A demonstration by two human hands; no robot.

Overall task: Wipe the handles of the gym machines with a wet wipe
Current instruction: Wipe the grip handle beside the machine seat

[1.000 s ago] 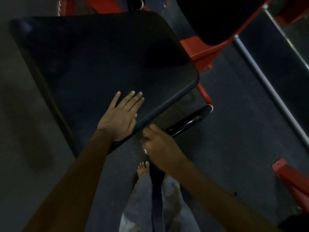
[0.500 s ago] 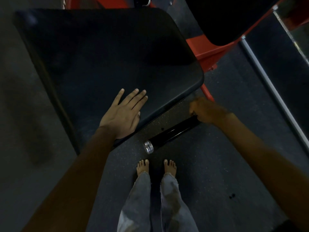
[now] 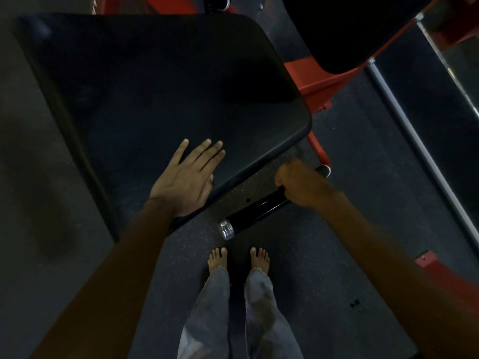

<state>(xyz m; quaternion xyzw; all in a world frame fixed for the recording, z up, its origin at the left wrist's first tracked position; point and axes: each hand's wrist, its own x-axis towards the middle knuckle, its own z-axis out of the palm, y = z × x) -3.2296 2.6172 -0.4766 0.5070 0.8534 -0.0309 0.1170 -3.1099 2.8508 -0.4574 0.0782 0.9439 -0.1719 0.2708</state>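
Observation:
A black handle bar (image 3: 255, 212) with a chrome end cap (image 3: 226, 229) sticks out under the front right corner of a black padded seat (image 3: 160, 94). My right hand (image 3: 300, 183) is wrapped around the far part of the bar, near its red frame end. No wipe shows; whatever lies under the fingers is hidden. My left hand (image 3: 188, 180) lies flat on the near edge of the pad, fingers spread, holding nothing.
Red machine frame (image 3: 315, 79) runs behind and right of the pad. A grey metal bar (image 3: 414, 141) slants down the right side. A red frame foot (image 3: 427, 260) sits at the right. My bare feet (image 3: 238, 257) stand on dark speckled rubber floor just below the handle.
My right hand slid from the handle's near chrome end up to its far end, then came slightly back down the bar. The left hand stayed flat on the pad.

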